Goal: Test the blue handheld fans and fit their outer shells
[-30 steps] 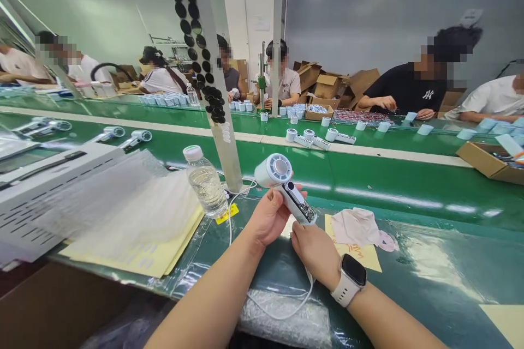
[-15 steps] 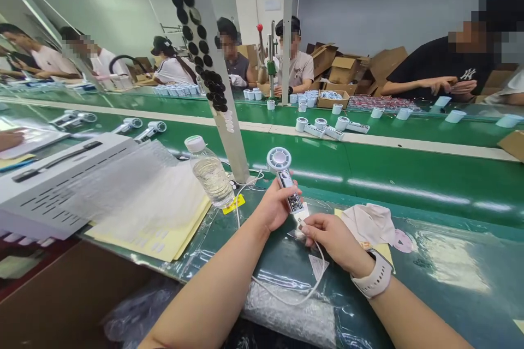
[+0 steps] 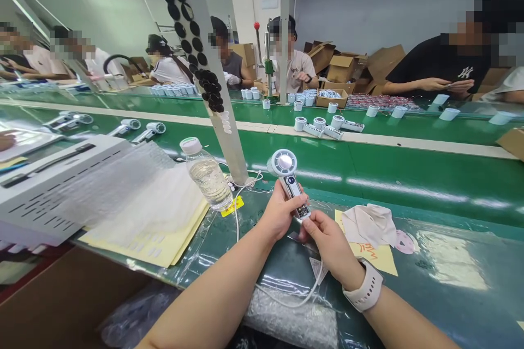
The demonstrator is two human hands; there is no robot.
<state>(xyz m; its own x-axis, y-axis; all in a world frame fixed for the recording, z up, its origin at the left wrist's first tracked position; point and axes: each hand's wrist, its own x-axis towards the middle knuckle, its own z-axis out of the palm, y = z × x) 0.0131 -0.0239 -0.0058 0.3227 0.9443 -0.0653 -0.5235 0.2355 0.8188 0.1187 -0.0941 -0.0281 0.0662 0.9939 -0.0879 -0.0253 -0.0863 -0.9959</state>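
A light-blue handheld fan point(image 3: 285, 163) with a round head and a circuit board showing in its handle is tilted up in front of me. My left hand point(image 3: 282, 207) is closed round the handle, thumb across its front. At the handle's lower end my right hand point(image 3: 325, 234) pinches the end of a white cable point(image 3: 301, 304). The fingers hide the plug, so I cannot tell how far it is inserted. From there the cable loops down over the bench and passes behind my left forearm.
A water bottle point(image 3: 208, 174) stands left of my hands, beside a slanted post point(image 3: 233, 147). A cloth point(image 3: 368, 224) lies to the right on yellow paper. Beyond runs a green conveyor point(image 3: 388, 174) with several fan parts point(image 3: 331, 132). Co-workers sit across it.
My right hand has brought the cable end up against the bottom of the fan's handle. The fan has turned slightly, and a round dark spot now shows on its handle.
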